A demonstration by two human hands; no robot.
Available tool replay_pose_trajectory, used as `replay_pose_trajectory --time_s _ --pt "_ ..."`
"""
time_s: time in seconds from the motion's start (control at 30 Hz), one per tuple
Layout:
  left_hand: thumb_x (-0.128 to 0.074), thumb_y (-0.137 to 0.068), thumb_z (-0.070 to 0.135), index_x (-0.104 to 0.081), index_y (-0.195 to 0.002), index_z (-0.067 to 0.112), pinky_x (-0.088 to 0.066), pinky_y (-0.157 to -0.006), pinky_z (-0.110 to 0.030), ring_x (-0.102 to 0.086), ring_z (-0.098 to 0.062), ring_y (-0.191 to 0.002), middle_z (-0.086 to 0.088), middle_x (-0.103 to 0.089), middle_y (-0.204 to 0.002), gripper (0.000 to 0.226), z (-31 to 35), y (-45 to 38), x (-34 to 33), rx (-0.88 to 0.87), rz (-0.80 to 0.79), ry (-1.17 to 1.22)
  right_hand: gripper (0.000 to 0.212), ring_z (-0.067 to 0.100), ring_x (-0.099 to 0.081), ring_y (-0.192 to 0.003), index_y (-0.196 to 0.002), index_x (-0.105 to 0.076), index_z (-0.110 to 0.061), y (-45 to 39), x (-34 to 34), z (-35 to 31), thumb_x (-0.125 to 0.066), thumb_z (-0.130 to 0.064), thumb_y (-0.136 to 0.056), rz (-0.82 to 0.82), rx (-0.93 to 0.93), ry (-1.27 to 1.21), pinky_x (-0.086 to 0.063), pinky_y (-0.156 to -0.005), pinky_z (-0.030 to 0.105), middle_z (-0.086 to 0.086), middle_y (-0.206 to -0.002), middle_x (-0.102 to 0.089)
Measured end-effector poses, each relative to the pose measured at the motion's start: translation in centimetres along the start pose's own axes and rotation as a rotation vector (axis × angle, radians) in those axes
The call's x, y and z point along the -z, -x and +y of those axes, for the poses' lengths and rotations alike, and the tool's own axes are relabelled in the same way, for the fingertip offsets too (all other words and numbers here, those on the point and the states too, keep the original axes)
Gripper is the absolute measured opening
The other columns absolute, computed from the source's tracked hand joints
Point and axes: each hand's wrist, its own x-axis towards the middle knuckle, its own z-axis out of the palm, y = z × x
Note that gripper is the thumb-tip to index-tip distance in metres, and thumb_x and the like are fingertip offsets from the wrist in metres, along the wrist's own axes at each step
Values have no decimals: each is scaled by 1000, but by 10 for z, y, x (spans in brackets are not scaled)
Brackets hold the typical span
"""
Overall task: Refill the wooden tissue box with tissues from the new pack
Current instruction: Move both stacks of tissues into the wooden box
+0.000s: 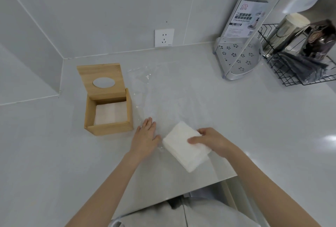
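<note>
Tissues [185,147], a white stack, low and right of centre in the frame, tilted, gripped by right hand [209,140] with thumb on top and fingers curled round the far edge. Left hand [145,136] just left of the stack, flat, fingers straight and together, pressing on clear wrapper [163,92]. Wrapper spread across the middle of the frame on pale counter [54,154], reaching from near the hands up toward the wall. Wooden box [108,113] at centre left, just beside the wrapper's left edge, lid [101,79] swung up and standing open behind it, oval hole in the lid. Inside the box, a low layer of white tissue [111,113] on the bottom. Wall socket [164,38] above centre. Upper right: white corner rack [238,58] with flower-shaped holes and a printed label, then black wire basket [298,70] at the right edge holding a shiny tin [289,30] and dark packets [320,39]. Both bare forearms coming up from the bottom edge.
</note>
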Motion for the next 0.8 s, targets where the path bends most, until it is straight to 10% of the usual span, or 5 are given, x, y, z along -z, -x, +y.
replay_pose_trajectory --time_s 0.3,0.4,0.5,0.8 --pt "-41 -96 28 -24 -144 10 -6 -117 -38 -4 -17 -145 -5 -11 -157 54 3 10 15 -43 135 -56 28 16 -69 -78 -92 -70 -13 51 41 -70 -74 -19 -65 -335 178 238 -52 -65 20 2 -87 -73" --pt "-47 -93 34 -50 -130 13 -26 -113 -37 -34 -19 -136 -4 -43 -144 43 19 25 45 51 198 514 29 16 -69 -77 -94 -69 -16 49 35 -97 -73 -16 -65 -352 265 198 -54 -65 21 1 -86 -73" --pt "-45 -84 53 -70 -97 13 -46 -80 -31 -65 -21 -90 -6 -71 -97 49 33 48 88 173 -81 1364 33 17 -69 -77 -97 -69 -15 42 19 -118 -74 -16 -64 -359 314 205 -54 -65 21 1 -87 -72" --pt "-61 -83 10 -66 -103 4 -58 -62 -23 -70 -16 -74 -7 -74 -89 21 -16 75 130 227 13 1506 24 15 -65 -76 -94 -70 -17 12 -37 -145 -75 -23 -71 -359 285 83 -53 -65 24 0 -86 -69"
